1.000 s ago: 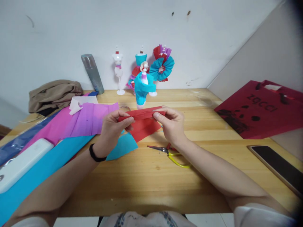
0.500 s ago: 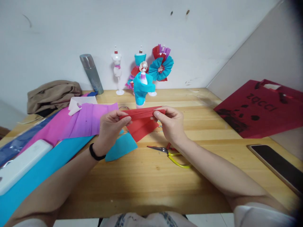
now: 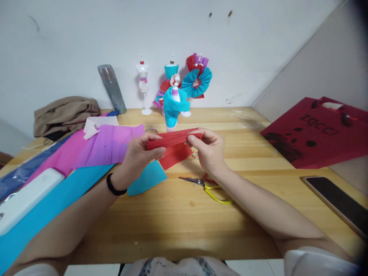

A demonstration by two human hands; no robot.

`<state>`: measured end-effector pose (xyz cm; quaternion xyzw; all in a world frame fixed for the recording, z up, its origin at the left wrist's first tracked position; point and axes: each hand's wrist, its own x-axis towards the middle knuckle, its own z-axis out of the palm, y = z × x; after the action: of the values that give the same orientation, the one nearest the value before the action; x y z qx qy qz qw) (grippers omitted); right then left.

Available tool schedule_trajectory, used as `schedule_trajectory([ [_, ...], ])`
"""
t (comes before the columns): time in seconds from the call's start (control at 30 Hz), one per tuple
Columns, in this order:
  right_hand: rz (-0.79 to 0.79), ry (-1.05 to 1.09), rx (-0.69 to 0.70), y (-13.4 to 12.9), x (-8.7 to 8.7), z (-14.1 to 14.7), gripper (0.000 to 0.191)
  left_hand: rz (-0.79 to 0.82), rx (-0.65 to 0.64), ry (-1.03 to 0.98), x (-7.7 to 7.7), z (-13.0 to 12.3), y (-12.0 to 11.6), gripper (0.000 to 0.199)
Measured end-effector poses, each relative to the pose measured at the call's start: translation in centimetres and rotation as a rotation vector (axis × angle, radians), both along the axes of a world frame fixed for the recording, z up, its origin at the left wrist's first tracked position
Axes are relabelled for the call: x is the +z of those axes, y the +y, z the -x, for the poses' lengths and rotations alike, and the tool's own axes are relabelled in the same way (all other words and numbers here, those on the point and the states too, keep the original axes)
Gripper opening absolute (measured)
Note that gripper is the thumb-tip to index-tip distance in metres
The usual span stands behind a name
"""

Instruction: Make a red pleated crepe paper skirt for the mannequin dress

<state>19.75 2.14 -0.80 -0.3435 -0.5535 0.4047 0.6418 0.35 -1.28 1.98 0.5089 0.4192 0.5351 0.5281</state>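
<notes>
Between the left hand [image 3: 138, 157] and the right hand [image 3: 211, 149], above the desk [image 3: 184, 230]: one folded red strip [image 3: 179, 138], held level, layered in several narrow pleats; right hand pinching its right end, thumb on the near face; left hand at its left end, fingers against the upper part, thumb just below the lower edge, firmness of hold not discernible.

On the left wrist: one black band [image 3: 115, 186].

Beneath the hands: one flat red sheet [image 3: 176, 156], partly hidden by the strip; nearer the body, just beside the left hand, one blue piece [image 3: 148, 178]; below the right hand, one pair of scissors [image 3: 199, 182], yellow and red handles, partly behind the forearm.

Beyond the hands: one small mannequin in blue wrap [image 3: 172, 109]; behind it, one with a blue band [image 3: 171, 71], one with a blue rosette [image 3: 197, 82], and, farther left, one largely white mannequin [image 3: 143, 86].

Left of the left hand: purple pleated paper [image 3: 107, 147]; pink paper [image 3: 60, 157]; long blue sheet [image 3: 57, 207], a white case [image 3: 31, 201] upon it; farther off, brown cloth [image 3: 66, 115] and a grey flask [image 3: 112, 90].

Well right of the right hand: one red bag [image 3: 316, 134], lettered; nearer the body, one phone [image 3: 337, 203], screen dark.
</notes>
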Motion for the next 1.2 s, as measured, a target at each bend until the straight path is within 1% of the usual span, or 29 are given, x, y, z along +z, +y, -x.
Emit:
schedule_trajectory([
  [0.1, -0.038, -0.014, 0.017, -0.10, -0.04, -0.09, 0.010, 0.081, -0.023, -0.050, 0.08, 0.10, 0.02, 0.034],
  [0.23, -0.093, -0.034, 0.026, -0.13, -0.05, -0.17, 0.010, 0.124, -0.034, -0.080, 0.26, 0.17, -0.03, 0.033],
  [0.33, -0.125, -0.039, 0.010, -0.07, -0.03, -0.16, 0.008, 0.155, -0.057, -0.095, 0.34, 0.13, -0.11, 0.036],
  [0.4, -0.141, -0.029, 0.014, -0.05, -0.05, -0.13, 0.008, 0.144, -0.046, -0.095, 0.26, 0.09, -0.08, 0.035],
  [0.47, -0.144, -0.009, 0.029, -0.05, -0.13, -0.09, 0.008, 0.095, -0.004, -0.089, 0.09, 0.07, 0.00, 0.030],
  [0.57, -0.114, 0.024, 0.045, -0.07, -0.31, 0.01, 0.006, 0.030, 0.069, -0.076, -0.15, 0.08, 0.14, 0.024],
  [0.7, -0.020, 0.087, 0.037, -0.10, -0.43, 0.19, 0.007, 0.009, 0.155, -0.064, -0.19, 0.09, 0.20, 0.017],
  [0.8, 0.016, 0.111, 0.037, -0.13, -0.32, 0.28, 0.008, -0.001, 0.204, -0.070, -0.11, 0.03, 0.16, 0.015],
  [0.9, 0.028, 0.104, 0.044, -0.12, -0.18, 0.28, 0.008, 0.008, 0.223, -0.083, -0.03, -0.08, 0.08, 0.014],
  [1.2, 0.025, 0.065, 0.091, 0.04, -0.10, 0.11, 0.009, 0.090, 0.220, -0.106, 0.33, -0.25, -0.06, 0.017],
])
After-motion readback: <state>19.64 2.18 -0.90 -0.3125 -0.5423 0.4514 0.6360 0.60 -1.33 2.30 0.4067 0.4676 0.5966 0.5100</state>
